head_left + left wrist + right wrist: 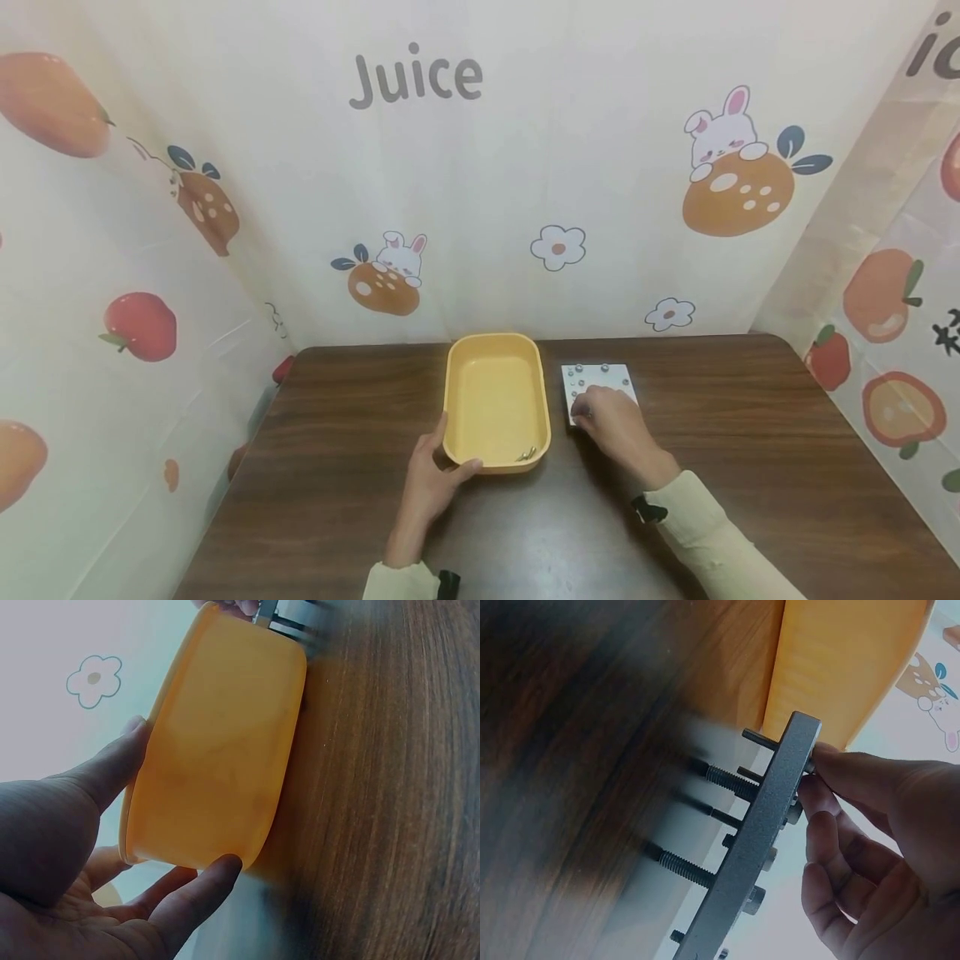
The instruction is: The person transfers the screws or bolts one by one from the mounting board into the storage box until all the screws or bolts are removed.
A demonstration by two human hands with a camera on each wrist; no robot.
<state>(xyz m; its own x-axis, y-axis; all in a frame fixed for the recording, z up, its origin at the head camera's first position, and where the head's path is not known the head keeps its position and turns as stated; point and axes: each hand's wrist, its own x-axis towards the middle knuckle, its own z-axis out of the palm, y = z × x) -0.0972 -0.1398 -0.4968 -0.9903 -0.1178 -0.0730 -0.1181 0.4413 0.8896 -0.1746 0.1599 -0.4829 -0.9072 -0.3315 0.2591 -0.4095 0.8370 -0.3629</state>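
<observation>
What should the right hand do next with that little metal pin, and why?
Maybe ease the metal pin straight up: the right hand pinches its top, its shank seems to poke below the plate, and small metal pieces lie in the yellow tray nearby.

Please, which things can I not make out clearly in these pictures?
Head: part of the plate, hidden by the right hand.
Head: metal pieces in the tray, too small to identify.
Left wrist: tray's inside, hidden by its wall.
Right wrist: plate's end, cut off by bottom edge.
</observation>
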